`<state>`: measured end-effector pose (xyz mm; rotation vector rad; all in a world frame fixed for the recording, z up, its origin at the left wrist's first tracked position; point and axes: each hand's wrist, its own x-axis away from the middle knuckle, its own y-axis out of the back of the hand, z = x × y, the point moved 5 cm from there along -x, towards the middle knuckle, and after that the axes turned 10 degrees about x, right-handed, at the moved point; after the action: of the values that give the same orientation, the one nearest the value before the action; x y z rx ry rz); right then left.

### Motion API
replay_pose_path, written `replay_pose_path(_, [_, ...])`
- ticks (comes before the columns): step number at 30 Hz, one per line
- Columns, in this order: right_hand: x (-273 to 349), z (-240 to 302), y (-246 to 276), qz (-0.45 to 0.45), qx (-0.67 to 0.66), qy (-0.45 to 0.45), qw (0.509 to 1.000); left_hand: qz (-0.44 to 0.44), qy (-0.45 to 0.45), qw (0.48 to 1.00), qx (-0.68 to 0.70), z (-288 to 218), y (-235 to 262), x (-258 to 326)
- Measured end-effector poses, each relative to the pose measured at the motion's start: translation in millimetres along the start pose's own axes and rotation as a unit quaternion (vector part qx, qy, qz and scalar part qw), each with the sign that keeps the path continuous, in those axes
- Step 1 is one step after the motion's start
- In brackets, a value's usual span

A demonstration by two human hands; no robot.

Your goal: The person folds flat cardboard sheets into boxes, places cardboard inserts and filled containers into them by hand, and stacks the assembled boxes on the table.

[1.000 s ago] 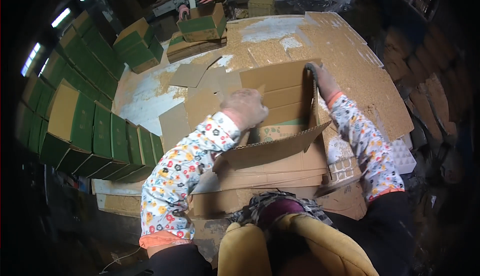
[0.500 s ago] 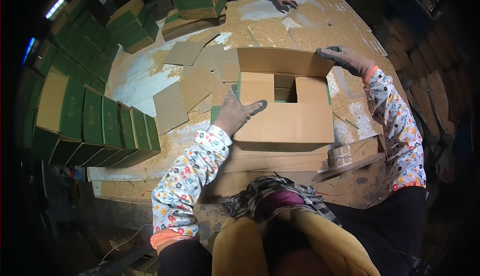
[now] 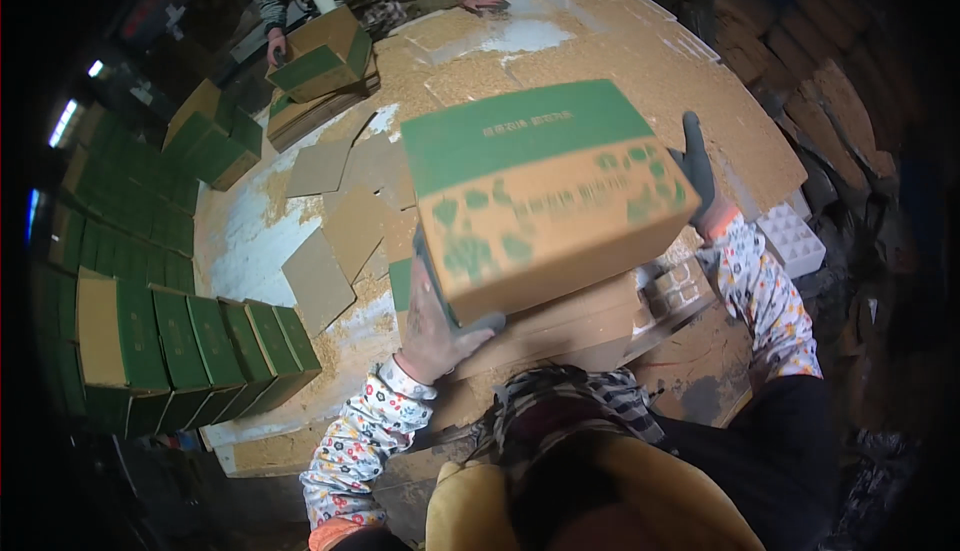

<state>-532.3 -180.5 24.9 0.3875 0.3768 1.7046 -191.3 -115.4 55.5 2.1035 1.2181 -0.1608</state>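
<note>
The green-and-brown carton (image 3: 545,191) is held over the counter (image 3: 252,241), its ends grasped in the grip of left hand (image 3: 440,321) and right hand (image 3: 703,179). Between the carton and green boxes (image 3: 185,341) to its left, cardboard sheets (image 3: 320,279) are scattered; to its right, a white tray (image 3: 790,239) is seen.

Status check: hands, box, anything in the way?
Left hand gripping box at near left corner; right hand open at its right end. Printed green-and-brown face toward camera. Loose cardboard sheets on table, left of box; neither hand visibly blocked.
</note>
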Motion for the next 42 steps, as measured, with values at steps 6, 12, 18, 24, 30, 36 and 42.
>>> replay_pose_path(6, [-35.9,-16.1,-48.7,-0.073,0.222,-0.047,0.971,-0.157,0.125,0.975,-0.101,72.8,46.2,23.7])
replay_pose_path(12, [-53.2,-82.4,-87.8,0.088,-0.45,-0.131,0.879,-0.053,0.303,0.899,-0.312,104.2,41.2,-57.6])
replay_pose_path(18, [-17.9,-325.5,109.1,-0.402,0.282,-0.405,0.771,-0.05,0.251,0.901,-0.351,89.2,12.7,-64.1])
replay_pose_path(24, [-86.9,-403.0,92.4,-0.518,0.035,-0.244,0.819,-0.031,0.285,0.898,-0.333,84.7,11.7,-79.4])
replay_pose_path(30, [-116.2,-344.0,88.5,-0.554,-0.377,-0.186,0.719,-0.06,0.288,0.897,-0.329,78.0,20.7,-67.6])
replay_pose_path(36, [-8.8,-219.4,75.4,-0.196,-0.78,-0.092,0.587,-0.225,0.275,0.934,0.045,91.1,23.9,-50.5])
replay_pose_path(42, [58.5,-61.7,96.2,-0.225,0.285,0.221,0.905,-0.107,0.114,0.987,0.019,108.4,44.7,-53.6])
